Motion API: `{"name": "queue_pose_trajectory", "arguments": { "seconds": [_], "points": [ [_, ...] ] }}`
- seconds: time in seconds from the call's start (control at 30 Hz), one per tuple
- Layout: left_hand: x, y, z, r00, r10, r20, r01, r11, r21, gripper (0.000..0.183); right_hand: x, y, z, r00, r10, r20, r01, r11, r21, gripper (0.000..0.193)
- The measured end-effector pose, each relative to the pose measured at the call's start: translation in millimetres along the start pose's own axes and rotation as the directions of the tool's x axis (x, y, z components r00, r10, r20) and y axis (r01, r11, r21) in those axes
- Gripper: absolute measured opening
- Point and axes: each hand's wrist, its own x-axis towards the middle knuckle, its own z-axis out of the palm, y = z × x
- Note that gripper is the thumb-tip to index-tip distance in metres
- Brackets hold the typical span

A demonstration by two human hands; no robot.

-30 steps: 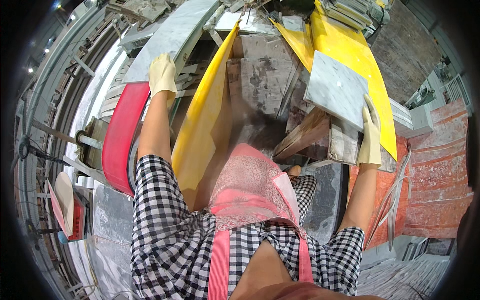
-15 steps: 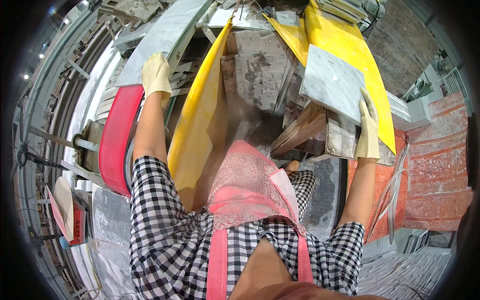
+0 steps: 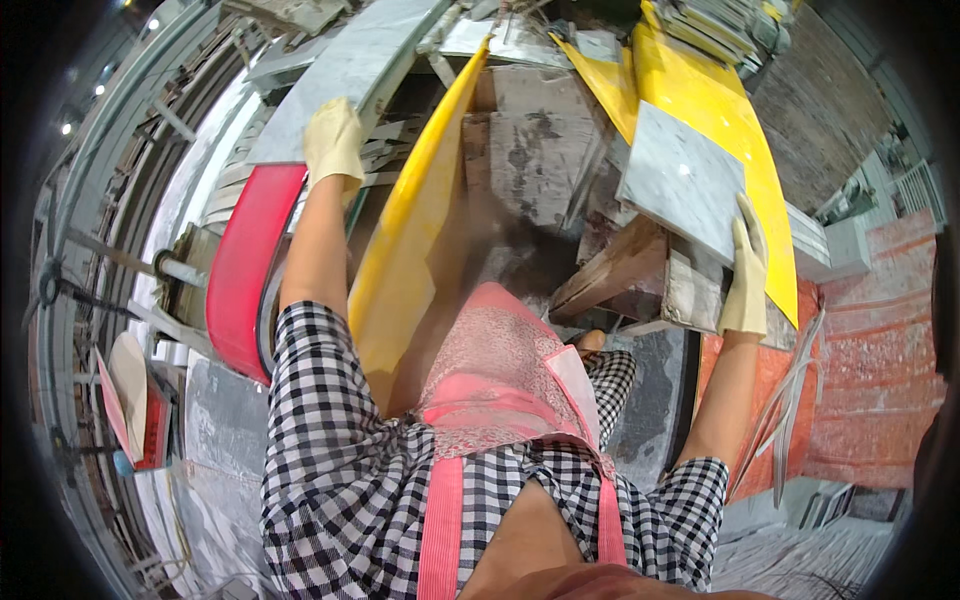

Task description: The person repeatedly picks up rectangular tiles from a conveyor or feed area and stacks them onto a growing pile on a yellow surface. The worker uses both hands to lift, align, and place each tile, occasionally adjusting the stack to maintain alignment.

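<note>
My left hand [image 3: 333, 142], in a cream glove, is closed at the right edge of a long grey-white marble slab [image 3: 345, 75], just beyond the red belt [image 3: 250, 265]. Its fingertips are hidden by the back of the glove. On the right, a square marble tile [image 3: 685, 180] lies tilted across the end of a wooden support [image 3: 612, 270] and a yellow sheet [image 3: 700, 80]. My right hand [image 3: 747, 270], gloved alike, grips that tile's right edge, fingers along the side. Between my arms stands an upright yellow panel [image 3: 415, 225].
Stacked thin strips [image 3: 705, 35] sit at the far end of the yellow sheet. An orange-red sheet [image 3: 860, 350] hangs at right, with pale straps [image 3: 785, 400] beside it. Round discs [image 3: 125, 395] are at left. A dusty grey board [image 3: 535, 140] lies ahead.
The whole view has shifted and tilted slightly. Both hands keep their places on the slab and the tile, with no clear movement of either piece.
</note>
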Motion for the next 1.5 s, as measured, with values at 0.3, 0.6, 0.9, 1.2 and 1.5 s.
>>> {"name": "queue_pose_trajectory", "arguments": {
  "seconds": [0.3,0.6,0.9,1.2,1.5],
  "points": [
    [0,-3,5,1.0,0.027,-0.005,-0.027,0.997,0.07,0.024,10,19,-2,1.0,0.031,0.0,-0.031,0.997,0.068,0.04],
    [-1,2,-1,1.0,-0.009,0.012,0.008,0.998,0.063,0.023,6,13,-2,0.998,0.068,-0.006,-0.067,0.994,0.082,0.04],
    [-4,3,-4,0.999,0.019,0.032,-0.021,0.997,0.073,0.023,5,15,-3,0.999,0.046,-0.003,-0.046,0.996,0.071,0.039],
    [-2,0,1,1.0,0.011,0.017,-0.012,0.999,0.051,0.023,9,19,-4,0.999,0.033,-0.009,-0.033,0.998,0.058,0.04],
    [-1,-8,4,0.998,0.053,0.046,-0.053,0.999,-0.004,0.026,-2,5,0,0.999,0.008,-0.039,-0.008,1.0,0.021,0.04]
  ]
}}
